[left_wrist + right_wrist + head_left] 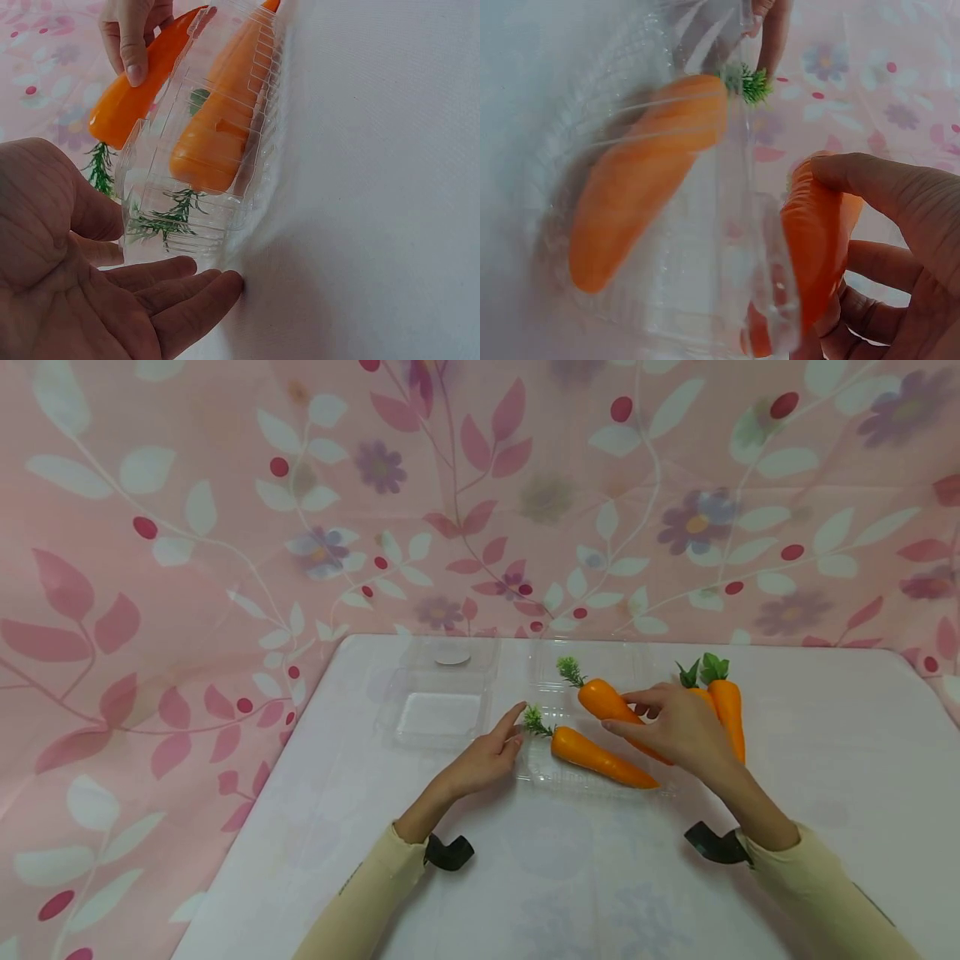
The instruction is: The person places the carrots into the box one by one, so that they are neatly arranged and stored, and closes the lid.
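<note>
I am reaching forward with both forearms over the white table, my right hand coming in from the right with its palm turned down. I am pinching one orange carrot between my thumb and fingers, thumb on the near side and fingers on the far side. That carrot is slanting over the right clear container, its leafy top pointing away and to the left, its tip pointing back towards me and to the right.

My left hand is lying at that container's left edge, its fingers fairly straight and spread, pinching nothing; the index finger is pointing away from me, close to the leafy top of a second carrot. I cannot tell how firmly, if at all, this hand is pressing on the plastic.

I am counting four carrots: the one I am holding, the second one lying in the right container, and two more, a front carrot and a partly hidden carrot, lying side by side just beyond my right hand. I am seeing two clear containers, both with their lids standing open on the far side; the left container is holding no carrot. Beyond the table, one pink floral cloth is hanging.
</note>
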`<act>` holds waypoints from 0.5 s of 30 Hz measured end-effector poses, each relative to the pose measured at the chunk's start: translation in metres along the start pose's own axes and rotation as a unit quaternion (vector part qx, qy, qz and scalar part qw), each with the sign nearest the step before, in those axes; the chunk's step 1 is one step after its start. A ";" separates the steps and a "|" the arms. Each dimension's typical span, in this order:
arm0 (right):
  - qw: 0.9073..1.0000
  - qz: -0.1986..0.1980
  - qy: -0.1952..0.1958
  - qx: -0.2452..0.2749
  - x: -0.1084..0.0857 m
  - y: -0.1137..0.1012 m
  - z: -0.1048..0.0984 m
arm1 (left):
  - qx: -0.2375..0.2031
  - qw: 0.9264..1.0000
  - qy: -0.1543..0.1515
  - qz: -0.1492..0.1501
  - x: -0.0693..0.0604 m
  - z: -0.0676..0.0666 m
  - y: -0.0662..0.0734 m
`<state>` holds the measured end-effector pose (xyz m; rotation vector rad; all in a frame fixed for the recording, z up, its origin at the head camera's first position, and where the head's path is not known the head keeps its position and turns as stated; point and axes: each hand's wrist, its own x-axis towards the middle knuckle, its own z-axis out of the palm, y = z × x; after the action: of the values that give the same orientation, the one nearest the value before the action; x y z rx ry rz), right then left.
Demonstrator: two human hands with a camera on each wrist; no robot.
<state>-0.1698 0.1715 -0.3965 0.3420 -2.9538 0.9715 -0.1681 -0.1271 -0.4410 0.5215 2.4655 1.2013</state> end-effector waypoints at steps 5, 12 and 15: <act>1.000 0.001 -0.020 -0.003 0.003 -0.003 0.008 | -0.002 1.000 -0.001 -0.001 0.000 0.000 0.000; 0.999 0.022 -0.041 -0.011 0.006 -0.005 0.016 | -0.003 1.000 -0.002 -0.006 0.000 0.000 0.000; 0.998 0.022 -0.051 -0.011 0.007 -0.005 0.020 | 0.000 1.000 -0.002 -0.006 0.000 0.000 0.001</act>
<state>-0.1746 0.1546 -0.4095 0.3386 -3.0735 0.9536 -0.1678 -0.1269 -0.4404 0.5078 2.4622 1.1930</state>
